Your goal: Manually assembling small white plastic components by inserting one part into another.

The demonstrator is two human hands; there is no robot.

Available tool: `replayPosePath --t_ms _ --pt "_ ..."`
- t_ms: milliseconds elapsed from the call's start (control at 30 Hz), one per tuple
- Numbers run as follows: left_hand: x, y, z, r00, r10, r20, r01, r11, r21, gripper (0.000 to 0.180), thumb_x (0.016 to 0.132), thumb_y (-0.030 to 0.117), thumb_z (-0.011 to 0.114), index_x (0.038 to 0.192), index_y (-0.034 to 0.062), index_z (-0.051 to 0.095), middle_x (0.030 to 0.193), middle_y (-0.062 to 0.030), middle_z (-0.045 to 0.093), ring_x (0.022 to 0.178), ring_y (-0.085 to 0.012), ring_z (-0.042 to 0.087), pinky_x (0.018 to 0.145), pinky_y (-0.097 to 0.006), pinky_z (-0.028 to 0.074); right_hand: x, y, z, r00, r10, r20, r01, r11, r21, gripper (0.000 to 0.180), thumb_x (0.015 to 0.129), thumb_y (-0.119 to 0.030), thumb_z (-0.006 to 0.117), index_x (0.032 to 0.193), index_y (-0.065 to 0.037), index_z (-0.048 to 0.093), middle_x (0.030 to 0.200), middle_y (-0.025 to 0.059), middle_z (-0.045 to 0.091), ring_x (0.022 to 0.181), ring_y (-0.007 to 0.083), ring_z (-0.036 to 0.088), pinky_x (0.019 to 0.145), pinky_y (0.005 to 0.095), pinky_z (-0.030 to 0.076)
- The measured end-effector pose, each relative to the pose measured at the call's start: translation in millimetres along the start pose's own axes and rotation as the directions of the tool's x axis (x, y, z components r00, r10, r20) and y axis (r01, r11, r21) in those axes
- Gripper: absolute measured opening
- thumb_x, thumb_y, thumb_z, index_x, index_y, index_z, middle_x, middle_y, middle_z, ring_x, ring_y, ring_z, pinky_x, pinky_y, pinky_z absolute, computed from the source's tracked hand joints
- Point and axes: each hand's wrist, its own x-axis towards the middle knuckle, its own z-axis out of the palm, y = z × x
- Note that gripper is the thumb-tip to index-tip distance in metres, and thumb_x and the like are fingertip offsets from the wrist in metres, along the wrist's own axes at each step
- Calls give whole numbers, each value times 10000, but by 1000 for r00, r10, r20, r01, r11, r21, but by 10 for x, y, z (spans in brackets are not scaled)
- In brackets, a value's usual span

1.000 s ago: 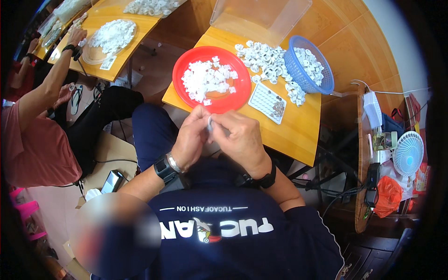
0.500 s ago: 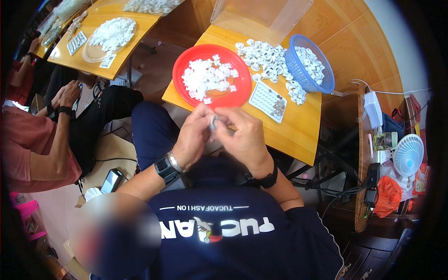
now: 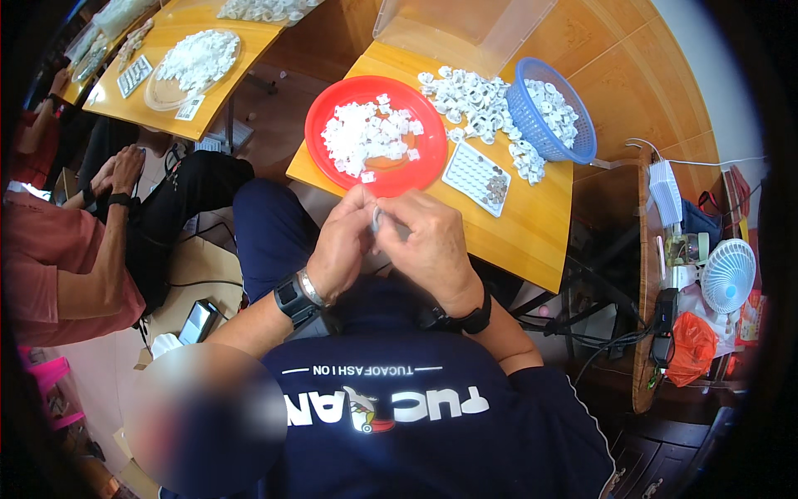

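Note:
Both hands meet in front of my chest, just short of the red plate (image 3: pixel 432 158). A small white ring-shaped part (image 3: pixel 376 218) is pinched between them, partly covered by the fingers. My left hand (image 3: pixel 339 241) closes on it from one side with thumb and fingertips. From the other side my right hand (image 3: pixel 428 245) grips it with bent fingers. Many small white plastic pieces (image 3: pixel 362 137) lie heaped in the plate. To its right is a white tray (image 3: pixel 465 175) with rows of hollows and several small grey discs (image 3: pixel 497 186) at one end.
Beyond the tray, a pile of white ring-like parts (image 3: pixel 470 104) spreads beside a blue mesh basket (image 3: pixel 519 108) holding more. A clear plastic bin (image 3: pixel 457 33) stands at the table's far edge. A co-worker (image 3: pixel 83 258) sits at left; a small fan (image 3: pixel 728 276) stands on the right-hand shelf.
My right hand's fingers have shifted slightly and cover more of the small white part. The tabletop things look the same, apart from a slight shift of the view.

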Motion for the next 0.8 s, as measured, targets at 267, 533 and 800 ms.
replayPosePath --t_ms 267,533,800 --pt "-40 41 46 1000 21 0 -21 1000 4 79 955 126 457 911 108 520 793 10 553 634 -64 503 546 -212 399 -10 -10 -18 1000 -12 20 12 1000 -12 110 775 -46 595 873 -39 642 772 136 617 725 320 619 631 418 491" --pt "25 65 32 1000 20 -10 -21 993 -116 85 949 120 460 909 88 527 814 -11 566 664 -86 526 565 -226 415 -2 33 6 999 26 -28 -25 999 35 140 789 -75 641 924 -47 660 790 120 624 742 313 623 645 402 496" --pt "27 -31 -66 999 -17 -44 13 997 -82 103 954 133 446 913 79 523 820 -13 546 674 -73 511 582 -214 420 8 74 40 999 -13 32 10 996 91 188 732 -111 741 879 -62 633 829 99 610 803 292 600 704 384 480"
